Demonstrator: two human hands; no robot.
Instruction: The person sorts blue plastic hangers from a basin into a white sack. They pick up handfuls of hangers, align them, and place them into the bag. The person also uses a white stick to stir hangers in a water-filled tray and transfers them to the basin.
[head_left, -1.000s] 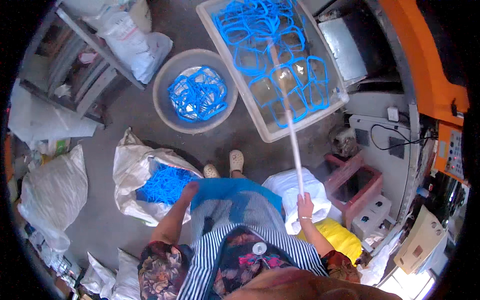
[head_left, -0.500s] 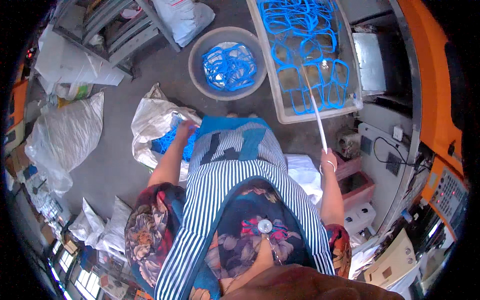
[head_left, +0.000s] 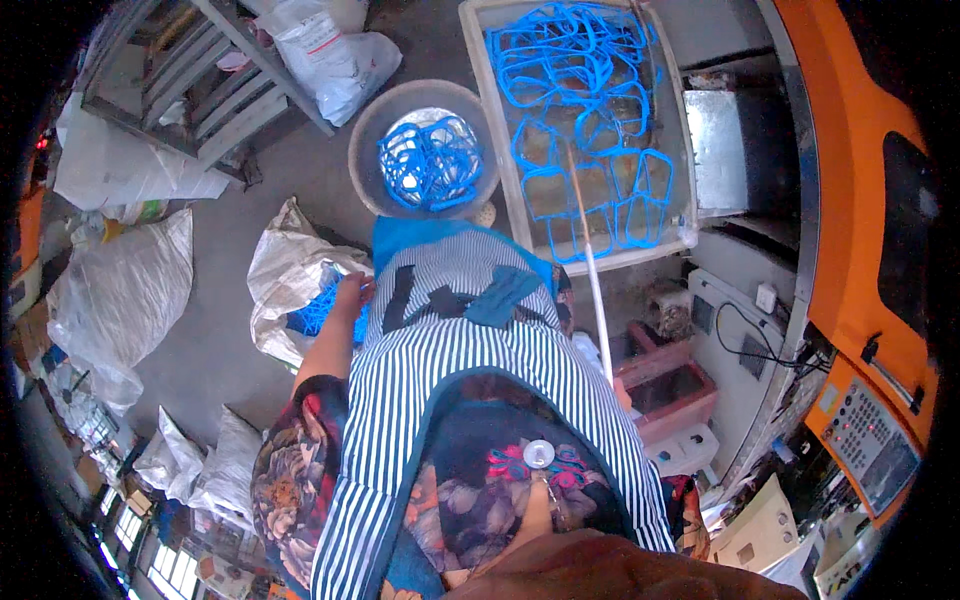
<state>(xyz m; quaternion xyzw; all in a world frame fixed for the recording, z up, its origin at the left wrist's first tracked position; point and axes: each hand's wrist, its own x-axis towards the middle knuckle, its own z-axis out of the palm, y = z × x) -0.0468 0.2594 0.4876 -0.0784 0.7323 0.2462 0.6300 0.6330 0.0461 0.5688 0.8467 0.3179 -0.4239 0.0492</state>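
A long, thin stick (head_left: 595, 290), white toward my end and brownish at the far end, is gripped in my right hand (head_left: 622, 393), which the striped apron partly hides. Its far end reaches into a pale rectangular tub (head_left: 677, 240), among blue plastic loop-shaped frames (head_left: 575, 60) lying in what looks like water. My left hand (head_left: 354, 291) hangs empty, fingers loosely apart, beside the apron and over an opened white woven sack (head_left: 275, 262). Blue strip-like pieces (head_left: 318, 312) fill the sack's mouth.
A round grey basin (head_left: 365, 125) with more blue frames stands left of the tub. Grey metal racking (head_left: 250, 130) is at the far left, with white sacks (head_left: 130, 285) below it. An orange machine (head_left: 840, 200) with a keypad panel borders the right side.
My right hand has drawn back toward my body, and the stick has shifted with it. My view has moved slightly right; the left hand still hangs by the sack.
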